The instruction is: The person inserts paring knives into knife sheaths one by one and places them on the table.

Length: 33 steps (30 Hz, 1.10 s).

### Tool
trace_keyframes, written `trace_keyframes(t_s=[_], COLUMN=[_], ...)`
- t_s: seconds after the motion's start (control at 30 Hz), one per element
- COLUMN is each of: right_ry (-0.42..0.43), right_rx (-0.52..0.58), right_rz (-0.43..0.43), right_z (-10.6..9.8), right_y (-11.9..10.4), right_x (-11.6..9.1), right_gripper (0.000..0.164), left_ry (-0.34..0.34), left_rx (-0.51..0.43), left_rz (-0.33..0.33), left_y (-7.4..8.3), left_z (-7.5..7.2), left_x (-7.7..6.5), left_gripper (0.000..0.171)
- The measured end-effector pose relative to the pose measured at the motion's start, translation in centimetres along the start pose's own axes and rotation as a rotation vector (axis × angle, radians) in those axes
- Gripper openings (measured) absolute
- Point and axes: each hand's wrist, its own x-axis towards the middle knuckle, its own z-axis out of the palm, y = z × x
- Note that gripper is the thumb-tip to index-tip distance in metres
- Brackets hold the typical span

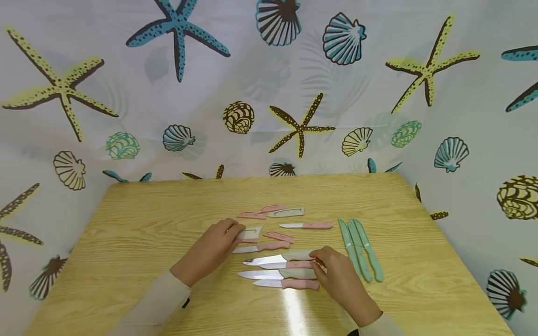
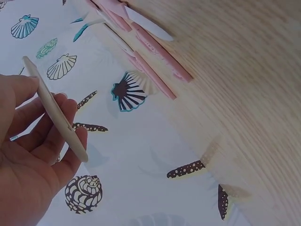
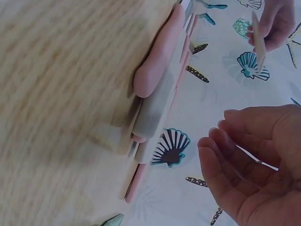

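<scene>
My left hand [image 1: 213,249] pinches a cream knife sheath [image 1: 253,233] between thumb and fingers, raised off the table in the left wrist view. Empty, with loosely bent fingers, my right hand [image 1: 339,274] hovers by the handle ends of a stack of knives. That stack holds two grey-handled knives, the upper one [image 1: 299,255] and the lower one [image 1: 298,274], plus pink-handled knives such as the nearest [image 1: 299,284]. Another pink-handled knife [image 1: 273,246] lies just beyond them, near the left hand. Blades point left.
Farther back lie pink sheaths [image 1: 252,215], another cream sheath [image 1: 290,212] and a pink-handled knife [image 1: 318,225]. Several green knives [image 1: 366,249] lie to the right. The wooden table [image 1: 159,205] meets a shell-patterned cloth [image 1: 210,149] at its back and sides.
</scene>
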Motion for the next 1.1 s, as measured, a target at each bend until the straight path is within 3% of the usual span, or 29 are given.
trace_keyframes(t_s=[0.27, 0.5, 0.83, 1.1], right_ry=[-0.056, -0.112, -0.211, -0.240], right_rx=[-0.041, -0.087, -0.073, -0.056], right_rz=[0.032, 0.024, -0.023, -0.043], right_z=[0.3, 1.1, 3.2, 3.6], right_y=[0.3, 0.4, 1.2, 1.5], right_x=[1.1, 2.4, 3.8, 4.2], right_gripper=[0.014, 0.013, 0.012, 0.009], left_ry=[0.020, 0.028, 0.085, 0.074], left_rx=[-0.049, -0.056, -0.092, -0.101], left_rz=[-0.036, -0.014, -0.006, -0.024], left_y=[1.1, 1.8, 2.1, 2.2], left_z=[-1.2, -1.3, -1.2, -1.2], left_x=[-2.1, -3.4, -3.9, -3.9], left_gripper=[0.034, 0.036, 0.038, 0.036])
